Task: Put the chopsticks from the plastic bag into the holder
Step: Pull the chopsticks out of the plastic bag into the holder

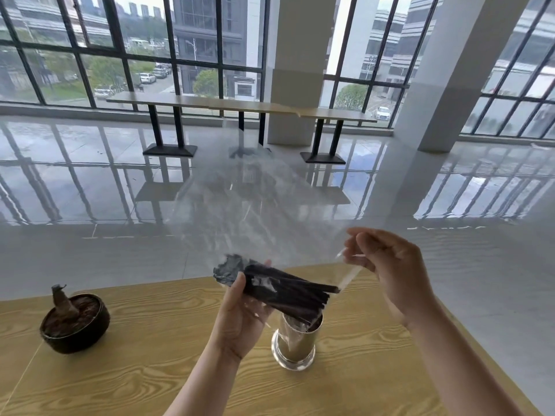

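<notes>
Wooden desk [135,370] by big windows [210,55], glossy floor [90,175] beyond. My left hand [240,313] is wrapped around the bundle of black chopsticks [288,291], which are inside the clear plastic bag [258,223]. They're tilted so the low ends sit right at the mouth of the metal holder [297,343]. My right hand [387,265] pinches the bag's edge, up and off to the side. A dark bowl [75,322] of brown stuff sits well apart on the left.
</notes>
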Demonstrator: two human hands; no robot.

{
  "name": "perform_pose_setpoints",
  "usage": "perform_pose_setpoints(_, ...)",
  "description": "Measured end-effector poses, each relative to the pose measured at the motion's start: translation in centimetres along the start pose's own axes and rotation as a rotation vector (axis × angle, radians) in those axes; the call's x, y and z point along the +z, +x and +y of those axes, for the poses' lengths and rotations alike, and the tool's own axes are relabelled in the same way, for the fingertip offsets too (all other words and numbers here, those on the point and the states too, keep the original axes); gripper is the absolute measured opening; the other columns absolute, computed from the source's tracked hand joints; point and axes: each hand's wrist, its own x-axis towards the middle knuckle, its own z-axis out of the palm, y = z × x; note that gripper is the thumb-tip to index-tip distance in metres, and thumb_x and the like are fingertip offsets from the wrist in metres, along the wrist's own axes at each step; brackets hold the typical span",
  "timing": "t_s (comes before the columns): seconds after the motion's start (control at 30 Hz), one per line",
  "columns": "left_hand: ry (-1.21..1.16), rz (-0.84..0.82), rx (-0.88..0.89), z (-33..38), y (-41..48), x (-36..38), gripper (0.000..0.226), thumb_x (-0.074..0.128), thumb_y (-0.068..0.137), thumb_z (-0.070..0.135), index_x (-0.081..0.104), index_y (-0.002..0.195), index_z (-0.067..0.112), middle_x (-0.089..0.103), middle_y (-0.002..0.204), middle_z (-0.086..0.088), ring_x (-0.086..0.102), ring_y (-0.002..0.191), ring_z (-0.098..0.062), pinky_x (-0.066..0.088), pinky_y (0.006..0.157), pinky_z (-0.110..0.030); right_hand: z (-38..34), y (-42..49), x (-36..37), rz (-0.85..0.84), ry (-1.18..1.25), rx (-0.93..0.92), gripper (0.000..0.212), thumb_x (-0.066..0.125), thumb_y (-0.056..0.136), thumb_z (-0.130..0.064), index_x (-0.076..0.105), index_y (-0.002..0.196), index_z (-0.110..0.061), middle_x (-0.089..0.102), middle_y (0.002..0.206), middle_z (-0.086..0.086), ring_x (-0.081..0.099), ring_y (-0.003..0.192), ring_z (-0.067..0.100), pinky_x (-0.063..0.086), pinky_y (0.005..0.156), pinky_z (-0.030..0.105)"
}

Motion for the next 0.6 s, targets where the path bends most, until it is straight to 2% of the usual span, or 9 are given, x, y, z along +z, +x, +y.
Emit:
perform_pose_setpoints(0.07,-0.039,0.069,0.018,0.0,0.5,0.2,0.059,0.086,0.072,0.033,0.063,0.126,0.024,0.064,0.130,-0.015,0.056,0.127,-0.035,0.052,0.098,-0.050,0.6,-0.1,0.1,-0.043,0.070,0.025,0.042,0.075,0.084,-0.035,0.070,0.120,-0.015,0.075,0.109,0.014,0.073,0.101,0.030,0.060,0.089,0.045)
perform_pose_setpoints(0.13,-0.067,0.142,0.036,-0.1,1.0,0.5,0.052,0.082,0.074,0.031,0.064,0.123,0.029,0.063,0.132,-0.014,0.059,0.123,-0.034,0.056,0.089,-0.047,1.1,-0.3,0.2,-0.008,0.242,0.097,0.066,0.079,0.077,-0.041,0.058,0.134,-0.013,0.070,0.123,0.015,0.068,0.114,0.031,0.056,0.097,0.043)
perform_pose_setpoints(0.23,-0.105,0.146,0.048,-0.2,1.5,0.9,0.041,0.085,0.071,0.027,0.073,0.111,0.026,0.070,0.120,-0.013,0.068,0.108,-0.029,0.055,0.093,-0.048,2.7,-1.5,1.0,-0.105,0.094,0.187,0.081,0.083,0.069,-0.053,0.054,0.137,-0.019,0.069,0.130,0.005,0.066,0.120,0.025,0.051,0.104,0.044)
perform_pose_setpoints(0.3,-0.114,0.122,0.052,-0.2,1.6,1.2,0.025,0.078,0.078,0.027,0.077,0.102,0.023,0.073,0.111,-0.009,0.070,0.101,-0.025,0.058,0.089,-0.045,3.7,-2.2,1.2,-0.068,0.195,0.218,0.077,0.084,0.072,-0.044,0.052,0.138,-0.020,0.068,0.131,0.007,0.064,0.122,0.029,0.051,0.104,0.043)
perform_pose_setpoints(0.4,-0.155,0.145,0.066,-0.3,2.1,1.2,0.023,0.069,0.086,0.026,0.070,0.109,0.026,0.071,0.113,-0.007,0.069,0.102,-0.024,0.059,0.080,-0.043,4.3,-3.3,1.4,0.118,0.636,0.235,0.064,0.068,0.086,-0.022,0.045,0.145,-0.017,0.063,0.137,0.014,0.061,0.126,0.031,0.048,0.106,0.048)
perform_pose_setpoints(0.43,-0.156,0.145,0.069,-0.4,2.3,1.3,0.023,0.068,0.087,0.026,0.068,0.109,0.027,0.071,0.114,-0.006,0.069,0.103,-0.024,0.060,0.079,-0.042,4.6,-3.8,1.7,0.129,0.645,0.257,0.058,0.066,0.089,-0.021,0.046,0.144,-0.017,0.063,0.137,0.013,0.061,0.126,0.029,0.046,0.107,0.046)
perform_pose_setpoints(0.47,-0.153,0.134,0.065,-0.5,2.4,1.3,0.022,0.068,0.087,0.026,0.068,0.109,0.027,0.071,0.113,-0.006,0.068,0.103,-0.024,0.060,0.079,-0.042,4.8,-4.1,2.1,0.105,0.540,0.284,0.051,0.069,0.091,-0.023,0.053,0.139,-0.016,0.065,0.135,0.012,0.063,0.125,0.026,0.046,0.108,0.045)
perform_pose_setpoints(0.53,-0.136,0.101,0.041,-1.0,2.6,1.3,0.021,0.068,0.087,0.026,0.069,0.107,0.024,0.071,0.113,-0.007,0.067,0.105,-0.025,0.058,0.086,-0.043,4.8,-3.8,2.5,0.107,0.247,0.273,0.036,0.072,0.086,-0.028,0.071,0.118,-0.012,0.073,0.121,0.012,0.069,0.115,0.023,0.049,0.106,0.047)
perform_pose_setpoints(0.6,-0.102,0.050,0.010,-1.3,2.5,1.2,0.024,0.071,0.086,0.026,0.070,0.108,0.018,0.072,0.111,-0.009,0.066,0.109,-0.027,0.052,0.096,-0.045,4.1,-2.9,1.9,0.252,0.249,0.208,0.024,0.069,0.087,-0.027,0.076,0.102,-0.009,0.076,0.110,0.016,0.071,0.108,0.031,0.053,0.101,0.049)
